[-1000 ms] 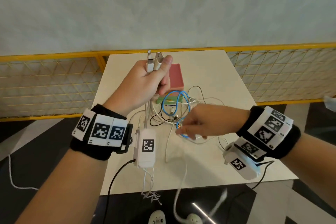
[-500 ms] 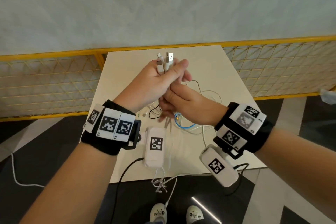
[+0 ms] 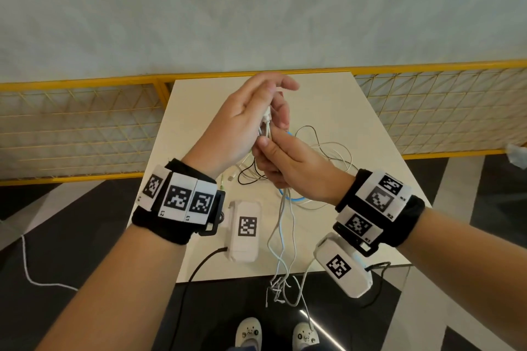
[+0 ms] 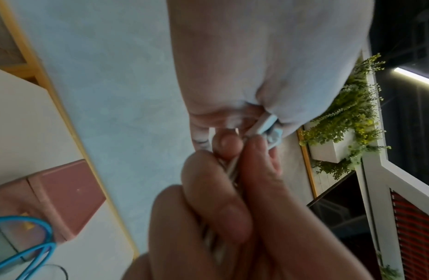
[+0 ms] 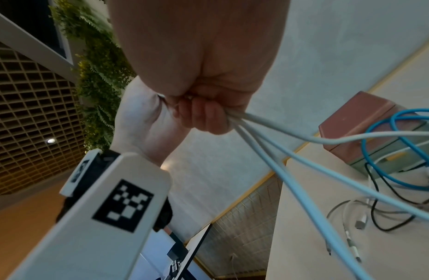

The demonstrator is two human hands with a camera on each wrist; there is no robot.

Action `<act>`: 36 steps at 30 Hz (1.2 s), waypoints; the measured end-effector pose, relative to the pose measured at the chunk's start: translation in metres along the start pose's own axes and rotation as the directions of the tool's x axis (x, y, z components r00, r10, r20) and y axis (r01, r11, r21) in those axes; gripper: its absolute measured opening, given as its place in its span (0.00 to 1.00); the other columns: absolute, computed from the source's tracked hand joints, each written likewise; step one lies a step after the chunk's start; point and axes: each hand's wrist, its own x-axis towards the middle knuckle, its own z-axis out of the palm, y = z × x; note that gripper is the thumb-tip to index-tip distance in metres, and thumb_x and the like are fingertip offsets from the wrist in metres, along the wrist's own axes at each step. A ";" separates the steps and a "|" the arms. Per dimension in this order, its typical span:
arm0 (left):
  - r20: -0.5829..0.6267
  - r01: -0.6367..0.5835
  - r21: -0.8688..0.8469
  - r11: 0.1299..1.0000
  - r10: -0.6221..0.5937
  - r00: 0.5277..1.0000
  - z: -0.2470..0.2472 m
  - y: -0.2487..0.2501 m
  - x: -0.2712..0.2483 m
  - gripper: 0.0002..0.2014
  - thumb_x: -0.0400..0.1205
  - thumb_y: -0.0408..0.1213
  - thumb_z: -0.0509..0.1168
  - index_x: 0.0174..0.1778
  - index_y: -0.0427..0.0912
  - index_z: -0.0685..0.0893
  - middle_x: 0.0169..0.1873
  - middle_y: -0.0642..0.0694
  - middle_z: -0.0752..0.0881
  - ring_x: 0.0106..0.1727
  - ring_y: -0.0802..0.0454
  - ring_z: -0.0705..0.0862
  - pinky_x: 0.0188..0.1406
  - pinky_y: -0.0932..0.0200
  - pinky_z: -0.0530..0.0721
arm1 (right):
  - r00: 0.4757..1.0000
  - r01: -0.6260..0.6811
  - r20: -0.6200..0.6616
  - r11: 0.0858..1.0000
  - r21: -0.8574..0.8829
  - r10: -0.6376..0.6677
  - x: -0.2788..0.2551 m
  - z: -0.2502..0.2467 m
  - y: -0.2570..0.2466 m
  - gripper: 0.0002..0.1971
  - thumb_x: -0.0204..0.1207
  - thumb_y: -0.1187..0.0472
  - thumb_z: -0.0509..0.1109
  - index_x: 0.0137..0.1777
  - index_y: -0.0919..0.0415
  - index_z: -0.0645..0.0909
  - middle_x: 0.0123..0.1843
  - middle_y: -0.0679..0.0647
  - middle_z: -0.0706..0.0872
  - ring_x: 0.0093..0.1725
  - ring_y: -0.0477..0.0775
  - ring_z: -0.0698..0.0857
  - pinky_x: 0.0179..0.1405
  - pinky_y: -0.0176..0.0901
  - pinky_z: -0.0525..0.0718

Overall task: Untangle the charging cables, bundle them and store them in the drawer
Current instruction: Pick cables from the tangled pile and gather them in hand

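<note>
Pale grey wall and a yellow wire-mesh fence [image 3: 85, 128] stand behind the cream rectangular surface [image 3: 356, 111] in front of you. Above its middle your two hands meet. Your right hand [image 3: 288, 168] is clenched around a bundle of white charging cables [image 3: 281, 225], whose loose strands trail down past the near edge of the surface. Your left hand [image 3: 242, 125] has its fingers stretched out and relaxed, while the white plug ends [image 3: 266, 121] of those cables rest against its palm, held between thumb base and palm in the left wrist view. On the surface beyond and under your hands lie a bright blue looped cable [image 5: 400, 144], a thin black cable [image 5: 385, 210] and more white strands, still tangled. At the far side sits a pink rectangular box [image 5: 352, 121].
</note>
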 end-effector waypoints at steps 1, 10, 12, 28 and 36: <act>0.018 0.004 0.014 1.000 -0.004 1.000 -0.001 0.001 0.000 0.16 0.92 0.32 0.47 0.65 0.36 0.79 0.37 0.42 0.81 0.34 0.57 0.80 0.25 0.73 0.73 | 1.000 0.015 -0.005 1.000 -0.007 -0.015 0.000 0.001 0.000 0.14 0.88 0.61 0.48 0.41 0.56 0.69 0.29 0.45 0.68 0.24 0.42 0.63 0.20 0.32 0.61; -0.150 -0.069 0.147 0.987 0.091 0.985 0.003 -0.003 -0.001 0.17 0.90 0.39 0.53 0.51 0.36 0.86 0.36 0.43 0.86 0.33 0.61 0.81 0.28 0.75 0.75 | 0.996 0.076 -0.058 0.996 0.047 -0.073 0.002 0.002 -0.006 0.14 0.88 0.61 0.46 0.41 0.60 0.66 0.29 0.51 0.63 0.22 0.41 0.61 0.18 0.30 0.61; -0.141 -0.079 -0.026 0.997 0.075 0.987 0.005 0.000 -0.004 0.13 0.89 0.40 0.57 0.66 0.43 0.79 0.40 0.36 0.87 0.38 0.58 0.84 0.33 0.71 0.78 | 0.990 0.122 -0.084 0.990 0.065 -0.116 0.002 0.004 -0.005 0.14 0.88 0.62 0.46 0.41 0.60 0.67 0.27 0.50 0.64 0.21 0.41 0.61 0.17 0.30 0.61; -0.354 0.009 -0.358 0.934 -0.145 0.924 -0.022 0.013 0.007 0.26 0.90 0.51 0.47 0.25 0.46 0.62 0.18 0.54 0.63 0.16 0.55 0.64 0.18 0.64 0.66 | 0.991 0.088 0.126 0.927 -0.364 -0.045 -0.001 -0.009 0.054 0.11 0.87 0.59 0.47 0.45 0.60 0.67 0.35 0.47 0.70 0.31 0.47 0.72 0.34 0.37 0.76; -0.324 -0.022 -0.294 0.956 -0.078 0.943 -0.026 0.028 0.005 0.25 0.90 0.49 0.47 0.25 0.47 0.62 0.20 0.51 0.60 0.18 0.55 0.55 0.20 0.65 0.53 | 0.974 0.024 0.193 0.798 -0.602 0.116 0.009 -0.018 0.092 0.06 0.86 0.62 0.52 0.49 0.59 0.69 0.42 0.50 0.83 0.47 0.53 0.85 0.54 0.47 0.81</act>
